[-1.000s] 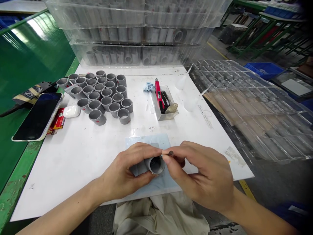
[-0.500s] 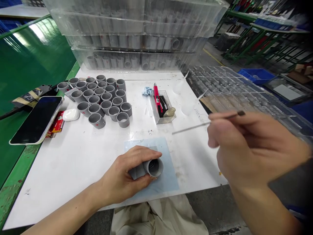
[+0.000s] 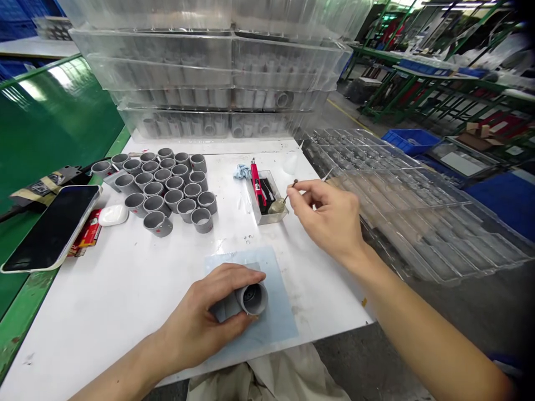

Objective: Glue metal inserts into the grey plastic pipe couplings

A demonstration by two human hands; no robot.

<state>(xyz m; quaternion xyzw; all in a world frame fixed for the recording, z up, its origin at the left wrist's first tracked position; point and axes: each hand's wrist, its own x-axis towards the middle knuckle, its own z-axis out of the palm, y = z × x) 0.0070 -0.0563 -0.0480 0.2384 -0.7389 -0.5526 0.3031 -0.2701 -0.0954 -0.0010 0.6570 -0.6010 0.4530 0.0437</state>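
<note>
My left hand (image 3: 217,309) is wrapped round a grey cylindrical part (image 3: 254,299) on a light blue sheet (image 3: 280,312); its open end faces up toward me and shows a dark inside. Between the thumb and fingers of my right hand (image 3: 328,217) is a thin metal rod (image 3: 286,197) with a dark knob at its top. The rod's lower end is at a small rounded bottle (image 3: 276,206) in a clear box (image 3: 273,218). A red cutter (image 3: 256,186) leans in the same box.
Several grey cups (image 3: 173,197) stand at the left on the white table (image 3: 125,295). A phone (image 3: 52,225) and a white case (image 3: 113,215) lie further left. Stacked clear bins (image 3: 167,114) rise behind; clear trays (image 3: 418,206) are at the right.
My right hand has moved left and forward with the rod, from above the right side of the table to the small bottle. My left hand keeps its hold. The camera view has shifted somewhat.
</note>
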